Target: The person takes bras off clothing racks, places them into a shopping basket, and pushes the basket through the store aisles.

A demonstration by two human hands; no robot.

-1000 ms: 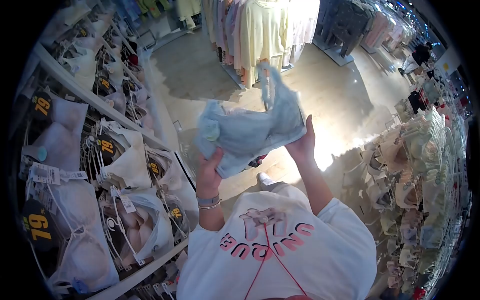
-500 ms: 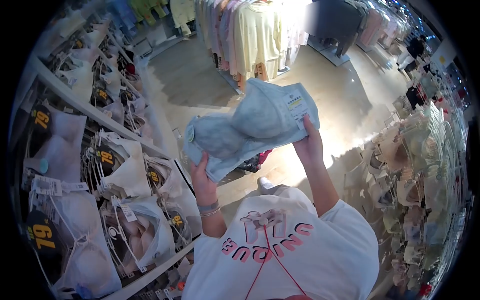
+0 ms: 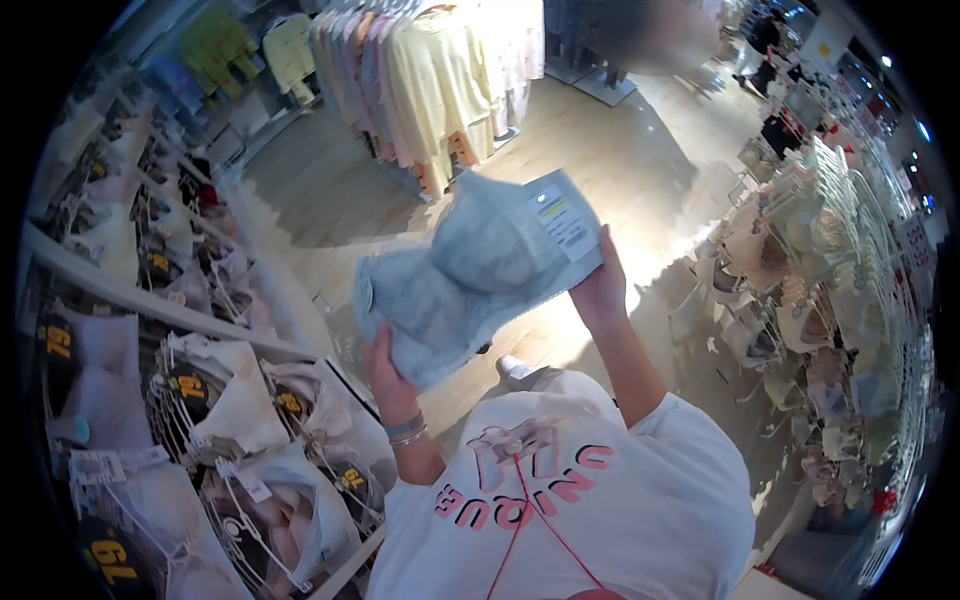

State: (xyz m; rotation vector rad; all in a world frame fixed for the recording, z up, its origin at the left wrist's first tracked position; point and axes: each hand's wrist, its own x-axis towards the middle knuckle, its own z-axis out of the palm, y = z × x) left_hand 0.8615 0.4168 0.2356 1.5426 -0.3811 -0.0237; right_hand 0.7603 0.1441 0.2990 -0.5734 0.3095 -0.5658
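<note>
A light blue bra is stretched out between my two hands in front of my body, its moulded cups facing up. My left hand grips its lower left side, thumb on top. Around the opposite side band, my right hand is closed, with the fingers hidden beneath the fabric. Close to the right hand, a white printed label lies on the band. The bra tilts, its right end higher in the view.
Bras on hangers with black price tags fill racks on my left. More bras hang on a right-hand rack. Ahead, pyjamas hang from a stand on the wooden floor. A person is far off at upper right.
The view has turned to the right, so the racks and clothes stand further left. Both hands still hold the bra, which has shifted slightly left and tilted a little more.
</note>
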